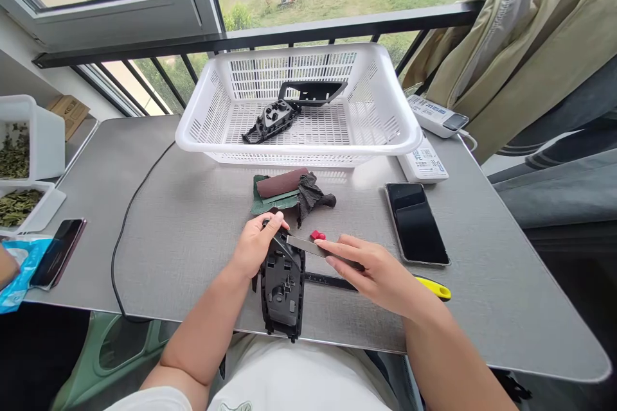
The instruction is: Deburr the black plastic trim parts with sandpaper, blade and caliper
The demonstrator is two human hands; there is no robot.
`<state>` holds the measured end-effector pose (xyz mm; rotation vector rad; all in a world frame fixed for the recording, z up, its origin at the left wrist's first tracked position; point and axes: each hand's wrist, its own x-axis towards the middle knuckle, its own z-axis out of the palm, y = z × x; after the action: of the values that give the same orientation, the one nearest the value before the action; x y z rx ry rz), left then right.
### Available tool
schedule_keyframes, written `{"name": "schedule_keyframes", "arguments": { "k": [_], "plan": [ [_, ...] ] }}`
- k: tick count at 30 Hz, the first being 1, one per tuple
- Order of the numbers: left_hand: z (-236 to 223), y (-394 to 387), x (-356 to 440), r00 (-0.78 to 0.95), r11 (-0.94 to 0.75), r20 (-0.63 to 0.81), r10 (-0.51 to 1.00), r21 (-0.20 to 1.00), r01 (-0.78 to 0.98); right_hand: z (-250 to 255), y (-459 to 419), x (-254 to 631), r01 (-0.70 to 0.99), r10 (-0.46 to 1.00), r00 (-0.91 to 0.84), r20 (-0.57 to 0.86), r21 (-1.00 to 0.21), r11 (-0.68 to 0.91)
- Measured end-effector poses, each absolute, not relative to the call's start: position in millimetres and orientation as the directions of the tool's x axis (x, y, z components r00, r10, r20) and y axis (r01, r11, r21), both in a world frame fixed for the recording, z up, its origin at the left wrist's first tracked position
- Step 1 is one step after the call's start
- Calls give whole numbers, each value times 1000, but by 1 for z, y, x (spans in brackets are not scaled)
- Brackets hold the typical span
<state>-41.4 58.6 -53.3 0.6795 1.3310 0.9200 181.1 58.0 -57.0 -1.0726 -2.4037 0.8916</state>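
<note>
My left hand [257, 245] grips the upper end of a black plastic housing [282, 295], which lies along the table's front edge with its ribbed inner side up. In my right hand [369, 270] is a flat metal file [308, 246]. The file's tip touches or sits just over the housing's upper end, near my left fingers; contact cannot be made out. Under my right hand lies a tool with a yellow handle [436, 288] and a dark narrow blade [330, 280]. A small red piece [317, 236] rests just beyond the file.
Folded green and maroon sandpaper [282, 185] lies by a crumpled black cloth [313, 196]. Behind stands a white basket [299, 149] with black plastic parts [274, 121]. A phone [417, 223] lies right, a cable [126, 218] left. Another person's hand [7, 270] touches a blue packet at far left.
</note>
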Motion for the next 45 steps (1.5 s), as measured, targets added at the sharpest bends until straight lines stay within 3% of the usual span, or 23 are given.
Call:
{"name": "schedule_keyframes", "arguments": {
  "k": [32, 40, 45],
  "plan": [
    [-51, 58, -40, 48, 521, -527, 848, 816, -251, -56, 59, 183, 518, 779, -621, 85, -702, 489],
    [-47, 57, -43, 64, 508, -507, 859, 833, -220, -55, 66, 190, 524, 905, -402, 136, -777, 350],
    [-45, 59, -42, 62, 503, -508, 859, 817, -281, -62, 67, 186, 482, 901, -408, 145, -804, 347]
  ]
}}
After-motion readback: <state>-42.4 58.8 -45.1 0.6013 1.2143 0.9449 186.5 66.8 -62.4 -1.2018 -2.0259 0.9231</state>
